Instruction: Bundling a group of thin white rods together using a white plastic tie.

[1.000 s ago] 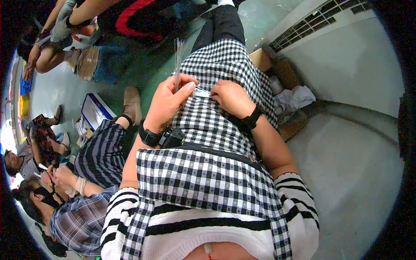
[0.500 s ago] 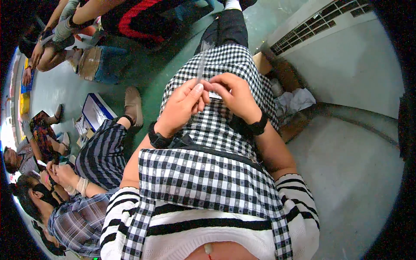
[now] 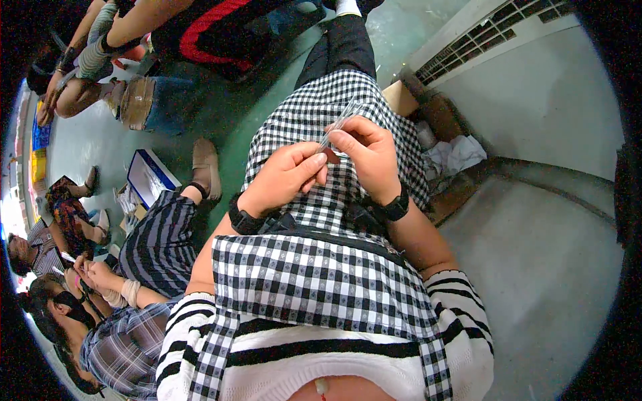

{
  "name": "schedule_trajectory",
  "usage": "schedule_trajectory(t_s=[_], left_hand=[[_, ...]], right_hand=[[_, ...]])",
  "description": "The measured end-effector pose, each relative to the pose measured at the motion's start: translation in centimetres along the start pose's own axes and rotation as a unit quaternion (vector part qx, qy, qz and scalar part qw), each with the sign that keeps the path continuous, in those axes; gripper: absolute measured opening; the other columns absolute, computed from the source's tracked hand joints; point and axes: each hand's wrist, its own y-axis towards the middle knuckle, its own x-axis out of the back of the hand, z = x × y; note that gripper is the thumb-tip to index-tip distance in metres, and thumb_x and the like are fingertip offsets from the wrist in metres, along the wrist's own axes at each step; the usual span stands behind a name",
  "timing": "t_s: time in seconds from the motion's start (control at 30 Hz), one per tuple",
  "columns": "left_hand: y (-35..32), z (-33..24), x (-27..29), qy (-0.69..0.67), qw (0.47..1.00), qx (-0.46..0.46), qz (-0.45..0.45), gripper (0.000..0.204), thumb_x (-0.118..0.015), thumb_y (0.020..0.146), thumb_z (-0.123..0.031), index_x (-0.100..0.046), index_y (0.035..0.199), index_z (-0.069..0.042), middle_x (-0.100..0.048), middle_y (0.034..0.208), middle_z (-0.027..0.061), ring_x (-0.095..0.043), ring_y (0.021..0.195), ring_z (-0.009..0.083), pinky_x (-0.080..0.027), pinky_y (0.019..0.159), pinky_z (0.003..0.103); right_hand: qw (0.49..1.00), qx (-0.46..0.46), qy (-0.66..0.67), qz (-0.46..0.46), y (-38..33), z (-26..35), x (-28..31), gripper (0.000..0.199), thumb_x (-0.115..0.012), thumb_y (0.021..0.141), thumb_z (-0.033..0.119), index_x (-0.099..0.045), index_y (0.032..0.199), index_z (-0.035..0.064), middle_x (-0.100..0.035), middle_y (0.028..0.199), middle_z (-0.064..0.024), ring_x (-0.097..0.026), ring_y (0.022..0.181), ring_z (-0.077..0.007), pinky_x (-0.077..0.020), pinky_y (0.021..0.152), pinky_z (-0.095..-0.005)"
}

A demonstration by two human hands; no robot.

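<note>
A thin, clear plastic strip or bundle of strips (image 3: 348,112) slants up to the right above my lap; its exact kind is hard to tell. My left hand (image 3: 284,175) pinches its lower end between thumb and fingers. Higher up, my right hand (image 3: 371,159) has its thumb and fingers closed on the same clear plastic. The two hands almost meet, and a small reddish-brown patch shows between them, too unclear to name. Below them lies my black-and-white checked apron (image 3: 314,267).
A crumpled white plastic bag (image 3: 461,152) and cardboard (image 3: 445,115) lie right of my lap, beside a grey panel (image 3: 548,87). To the left, a blue-edged white box (image 3: 150,177) stands by a seated person in plaid (image 3: 127,347). Other people sit at upper left.
The clear plastic has tipped from nearly upright to a rightward slant. My right hand has moved up slightly and now closes on it too; my left hand has shifted slightly right and down.
</note>
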Motion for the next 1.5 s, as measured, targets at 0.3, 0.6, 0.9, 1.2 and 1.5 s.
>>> schedule_trajectory(t_s=[0.3, 0.6, 0.9, 1.2, 1.5], left_hand=[[-0.4, 0.0, 0.1, -0.022, 0.999, -0.008, -0.038, 0.022, -0.042, 0.095, -0.018, -0.055, 0.1, 0.0, -0.059, 0.075, 0.0009, -0.046, 0.054, 0.0029, -0.037, 0.049, 0.016], [-0.3, 0.1, 0.2, -0.096, 0.995, 0.014, -0.018, 0.025, -0.038, 0.096, -0.018, -0.053, 0.105, 0.001, -0.06, 0.077, 0.0045, -0.048, 0.054, 0.0036, -0.035, 0.047, 0.016], [-0.3, 0.2, 0.2, -0.068, 0.997, 0.022, 0.002, 0.025, -0.038, 0.096, -0.017, -0.053, 0.104, 0.001, -0.06, 0.075, 0.0034, -0.047, 0.053, 0.0033, -0.035, 0.047, 0.015], [-0.4, -0.6, 0.0, -0.027, 0.998, 0.017, -0.059, 0.022, -0.046, 0.094, -0.019, -0.055, 0.1, 0.0, -0.054, 0.066, -0.0011, -0.042, 0.051, 0.0025, -0.033, 0.046, 0.016], [-0.4, -0.1, 0.2, -0.079, 0.995, 0.018, -0.064, 0.023, -0.044, 0.095, -0.02, -0.055, 0.096, -0.001, -0.054, 0.064, 0.0001, -0.04, 0.046, 0.0027, -0.032, 0.044, 0.015]], right_hand=[[0.999, -0.05, 0.01, -0.01, -0.3, 0.1, 0.0, 0.011, -0.062, 0.083, 0.009, -0.063, 0.085, -0.0013, -0.064, 0.075, -0.0037, -0.059, 0.069, -0.0092, -0.0474, 0.063, -0.0221], [0.997, -0.034, 0.054, -0.053, -0.3, -0.4, 0.2, 0.013, -0.061, 0.084, 0.008, -0.062, 0.093, -0.0004, -0.063, 0.083, -0.0024, -0.054, 0.069, -0.0067, -0.044, 0.062, -0.0199], [0.996, -0.008, 0.059, -0.07, -0.2, 0.3, 0.2, 0.014, -0.062, 0.084, 0.008, -0.061, 0.095, 0.0007, -0.061, 0.083, -0.0009, -0.053, 0.068, -0.0059, -0.0429, 0.061, -0.0193], [0.996, -0.009, 0.039, -0.085, -0.3, 0.7, 0.1, 0.01, -0.063, 0.083, 0.009, -0.063, 0.089, 0.0008, -0.061, 0.077, -0.0006, -0.052, 0.065, -0.0054, -0.0422, 0.059, -0.0189], [0.995, -0.008, 0.045, -0.083, -0.4, 0.4, 0.1, 0.009, -0.063, 0.083, 0.009, -0.063, 0.088, 0.0014, -0.062, 0.079, -0.0009, -0.053, 0.066, -0.0054, -0.0429, 0.06, -0.0188]])
